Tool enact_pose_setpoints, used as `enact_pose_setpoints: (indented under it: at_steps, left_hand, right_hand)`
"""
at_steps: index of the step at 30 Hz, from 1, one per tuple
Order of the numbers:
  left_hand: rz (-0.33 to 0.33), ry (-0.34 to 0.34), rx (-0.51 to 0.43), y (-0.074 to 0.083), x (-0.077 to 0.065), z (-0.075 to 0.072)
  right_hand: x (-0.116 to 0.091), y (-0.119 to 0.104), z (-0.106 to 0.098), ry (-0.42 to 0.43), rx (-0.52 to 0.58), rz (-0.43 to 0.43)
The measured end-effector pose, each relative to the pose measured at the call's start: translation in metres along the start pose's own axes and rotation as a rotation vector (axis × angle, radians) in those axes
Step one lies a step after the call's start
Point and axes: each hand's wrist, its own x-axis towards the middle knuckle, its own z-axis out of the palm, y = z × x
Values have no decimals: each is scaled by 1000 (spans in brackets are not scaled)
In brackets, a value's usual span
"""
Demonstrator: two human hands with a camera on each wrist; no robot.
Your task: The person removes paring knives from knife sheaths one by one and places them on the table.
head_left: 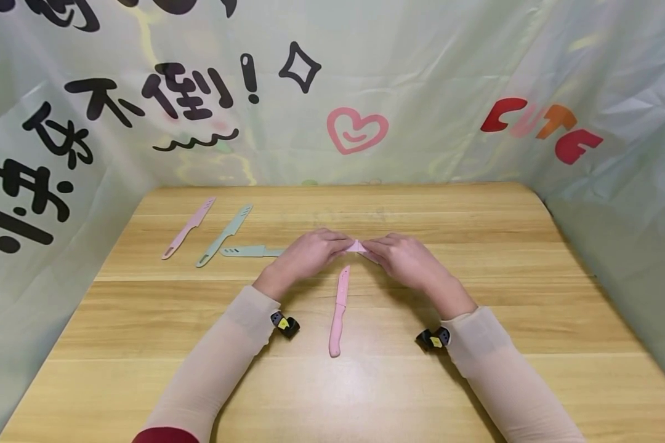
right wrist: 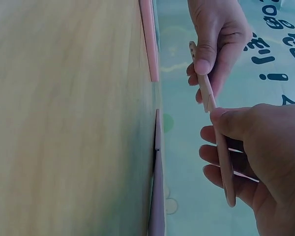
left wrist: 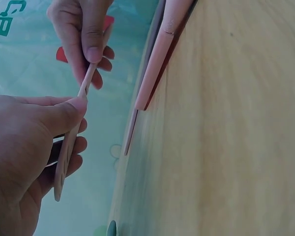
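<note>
Between both hands, held just above the table, is a pale pink knife (head_left: 356,247) with its sheath. My left hand (head_left: 313,252) pinches the sheath (right wrist: 192,47), which has small holes, between thumb and fingers. The knife's handle (right wrist: 224,167) is gripped by my right hand (head_left: 407,258). Sheath and handle meet in line, with a slanted seam between the two thumbs. Below the hands a pink knife (head_left: 339,311) lies lengthwise on the wood. Part of a lavender knife (right wrist: 158,196) shows beneath my right hand, the remainder hidden from the head view.
At the back left of the table (head_left: 144,320) lie a lilac knife (head_left: 188,229) and a mint green knife (head_left: 224,237), both slanted. Another green knife (head_left: 246,251) points sideways, its handle end behind my left hand. A printed curtain (head_left: 421,74) hangs around the table's back and sides.
</note>
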Motion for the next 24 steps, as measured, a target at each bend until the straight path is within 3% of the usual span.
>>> enact_pose_setpoints:
  at_steps: [16,24]
  left_hand:
    - [3,6,7,-3,-2,-3]
    - [36,27,35,-5,-3,-3]
  right_hand:
    - [-1,0,-2,-18,-20,24]
    - [-2,1,-3,-14,-20,19]
